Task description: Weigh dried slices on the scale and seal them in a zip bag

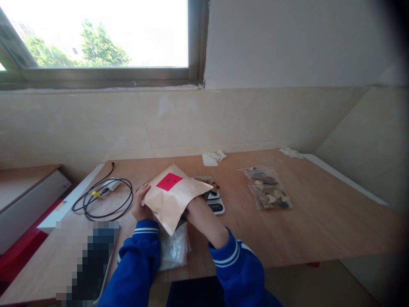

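A brown paper bag (172, 197) with a red label (169, 181) is held tilted above the wooden table (319, 221). My left hand (140, 203) grips its left edge with the fingers closed on the paper. My right hand (194, 209) goes under the bag's right side, and its fingers are hidden behind the paper. The bag's open end points toward a small digital scale (214, 202), where some brown pieces (211, 184) show at the mouth. Both arms wear blue sleeves with white stripes.
A clear zip bag of dried slices (268, 192) lies to the right of the scale. Another clear plastic bag (174, 249) lies under my arms. A coiled black cable (102, 198) sits at left, crumpled tissue (213, 157) at the back, and a blurred dark object (89, 264) at front left.
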The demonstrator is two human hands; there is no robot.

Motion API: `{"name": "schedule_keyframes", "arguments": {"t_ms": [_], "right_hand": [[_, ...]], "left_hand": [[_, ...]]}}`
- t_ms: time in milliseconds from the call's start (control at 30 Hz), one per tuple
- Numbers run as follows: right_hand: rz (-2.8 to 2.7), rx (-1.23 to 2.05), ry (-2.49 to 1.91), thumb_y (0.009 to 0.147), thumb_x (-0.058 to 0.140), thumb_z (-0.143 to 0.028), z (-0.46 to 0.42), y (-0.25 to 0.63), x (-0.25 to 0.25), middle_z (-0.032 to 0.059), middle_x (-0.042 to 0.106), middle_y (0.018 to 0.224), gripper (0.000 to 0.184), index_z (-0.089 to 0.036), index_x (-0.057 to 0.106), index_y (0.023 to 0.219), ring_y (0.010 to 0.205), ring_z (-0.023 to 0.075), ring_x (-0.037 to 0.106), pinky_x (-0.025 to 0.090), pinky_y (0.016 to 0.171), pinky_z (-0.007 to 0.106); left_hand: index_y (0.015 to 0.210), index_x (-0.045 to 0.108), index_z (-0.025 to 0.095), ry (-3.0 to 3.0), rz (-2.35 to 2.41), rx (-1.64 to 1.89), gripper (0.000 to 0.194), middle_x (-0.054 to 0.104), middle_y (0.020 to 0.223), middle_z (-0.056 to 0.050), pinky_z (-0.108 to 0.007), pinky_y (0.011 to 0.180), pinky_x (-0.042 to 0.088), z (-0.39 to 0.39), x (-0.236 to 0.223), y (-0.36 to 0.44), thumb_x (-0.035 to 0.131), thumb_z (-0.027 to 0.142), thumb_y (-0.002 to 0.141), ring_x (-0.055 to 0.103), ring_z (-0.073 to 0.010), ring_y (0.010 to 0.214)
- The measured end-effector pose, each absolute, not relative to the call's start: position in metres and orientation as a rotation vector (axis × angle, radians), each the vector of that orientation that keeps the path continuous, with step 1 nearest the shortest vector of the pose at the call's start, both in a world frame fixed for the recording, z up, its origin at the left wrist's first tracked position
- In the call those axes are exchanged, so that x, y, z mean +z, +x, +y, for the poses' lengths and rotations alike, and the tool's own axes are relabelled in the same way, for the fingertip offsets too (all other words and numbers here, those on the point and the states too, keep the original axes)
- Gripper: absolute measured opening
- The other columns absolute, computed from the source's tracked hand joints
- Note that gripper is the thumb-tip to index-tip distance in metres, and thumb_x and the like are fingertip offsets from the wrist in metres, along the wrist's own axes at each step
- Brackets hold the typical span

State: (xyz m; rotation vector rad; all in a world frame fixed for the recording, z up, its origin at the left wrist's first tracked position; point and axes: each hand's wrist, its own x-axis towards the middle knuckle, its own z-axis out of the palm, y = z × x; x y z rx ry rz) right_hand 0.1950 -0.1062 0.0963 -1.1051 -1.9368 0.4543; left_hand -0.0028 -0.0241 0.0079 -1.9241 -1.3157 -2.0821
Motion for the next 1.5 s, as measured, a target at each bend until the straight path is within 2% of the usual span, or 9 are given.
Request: {"name": "schedule_keyframes", "arguments": {"t_ms": [133, 300, 567, 700, 800, 900, 1200, 1333, 1500], "right_hand": [[-1.943, 0.433, -1.104, 0.078, 0.06, -0.01, -0.109, 0.207, 0.109, 0.0055, 0.066, 0.109, 0.028, -0.024, 0.069, 0.101, 0.109, 0.0238, 0.058, 0.046, 0.095, 0.038], [-1.773, 0.494, -0.96, 0.078, 0.065, -0.018, -0.113, 0.217, 0.111, 0.002, 0.066, 0.097, 0.02, -0.025, 0.067, 0.096, 0.095, 0.0189, 0.061, 0.049, 0.085, 0.033], [-1.181, 0.813, -0.806, 0.082, 0.062, -0.03, -0.115, 0.232, 0.1, 0.0048, 0.064, 0.105, 0.023, -0.023, 0.061, 0.104, 0.091, 0.0168, 0.062, 0.053, 0.08, 0.032], [-1.0, 0.933, -0.77, 0.082, 0.061, -0.034, -0.103, 0.241, 0.079, 0.0051, 0.065, 0.101, 0.027, -0.022, 0.058, 0.106, 0.086, 0.0165, 0.064, 0.055, 0.074, 0.032], [-1.011, 0.998, -0.811, 0.08, 0.062, -0.036, -0.088, 0.245, 0.06, 0.0067, 0.065, 0.1, 0.032, -0.02, 0.056, 0.107, 0.087, 0.0181, 0.064, 0.055, 0.076, 0.034], [-1.142, 0.91, -0.905, 0.079, 0.062, -0.035, -0.069, 0.247, 0.046, 0.007, 0.066, 0.099, 0.029, -0.019, 0.058, 0.103, 0.09, 0.0184, 0.064, 0.053, 0.079, 0.034], [-1.646, 0.613, -1.189, 0.078, 0.052, -0.015, -0.012, 0.248, 0.034, 0.0049, 0.069, 0.1, 0.026, -0.02, 0.062, 0.102, 0.095, 0.0168, 0.064, 0.049, 0.086, 0.034], [-1.777, 0.506, -1.247, 0.077, 0.052, -0.012, -0.008, 0.252, 0.035, 0.007, 0.067, 0.107, 0.034, -0.02, 0.061, 0.109, 0.1, 0.0192, 0.062, 0.046, 0.089, 0.037], [-1.703, 0.337, -1.194, 0.084, 0.046, -0.018, -0.032, 0.261, 0.05, 0.007, 0.065, 0.106, 0.028, -0.021, 0.062, 0.107, 0.103, 0.0201, 0.058, 0.044, 0.091, 0.038]], "left_hand": [[0.102, 0.065, 0.016, -1.884, -1.419, -2.109, 0.026, 0.065, 0.11, -0.01, -0.045, 0.105, 0.033, -0.023, 0.005, -0.003, 0.053, 0.022, 0.08, 0.059, -0.0236, 0.108], [0.101, 0.067, 0.018, -1.834, -1.479, -2.118, 0.025, 0.067, 0.106, -0.009, -0.045, 0.104, 0.034, -0.024, 0.003, -0.004, 0.053, 0.021, 0.08, 0.06, -0.0233, 0.105], [0.099, 0.068, 0.021, -1.74, -1.626, -2.131, 0.03, 0.067, 0.103, -0.005, -0.039, 0.093, 0.044, -0.022, -0.001, -0.005, 0.05, 0.017, 0.076, 0.06, -0.0215, 0.099], [0.098, 0.069, 0.021, -1.584, -1.882, -2.071, 0.032, 0.067, 0.087, -0.003, -0.034, 0.076, 0.049, -0.02, -0.005, -0.008, 0.051, 0.016, 0.072, 0.061, -0.0183, 0.079], [0.093, 0.069, 0.02, -1.49, -2.023, -2.032, 0.028, 0.067, 0.078, -0.003, -0.035, 0.073, 0.048, -0.013, -0.012, -0.014, 0.054, 0.018, 0.07, 0.06, -0.0188, 0.072], [0.09, 0.068, 0.018, -1.485, -2.078, -2.085, 0.025, 0.068, 0.078, -0.006, -0.037, 0.072, 0.049, -0.006, -0.02, -0.02, 0.06, 0.024, 0.067, 0.062, -0.022, 0.074], [0.107, 0.063, 0.015, -1.62, -2.208, -2.049, 0.047, 0.068, 0.086, -0.01, -0.04, 0.072, 0.05, -0.005, -0.023, -0.022, 0.066, 0.042, 0.068, 0.064, -0.0252, 0.076], [0.111, 0.061, 0.017, -1.688, -2.184, -2.055, 0.049, 0.068, 0.088, -0.011, -0.041, 0.073, 0.051, -0.003, -0.026, -0.023, 0.067, 0.041, 0.069, 0.064, -0.026, 0.08], [0.12, 0.054, 0.02, -1.776, -1.952, -2.179, 0.053, 0.066, 0.095, -0.01, -0.04, 0.08, 0.051, -0.002, -0.026, -0.018, 0.067, 0.033, 0.07, 0.064, -0.025, 0.089]]}}
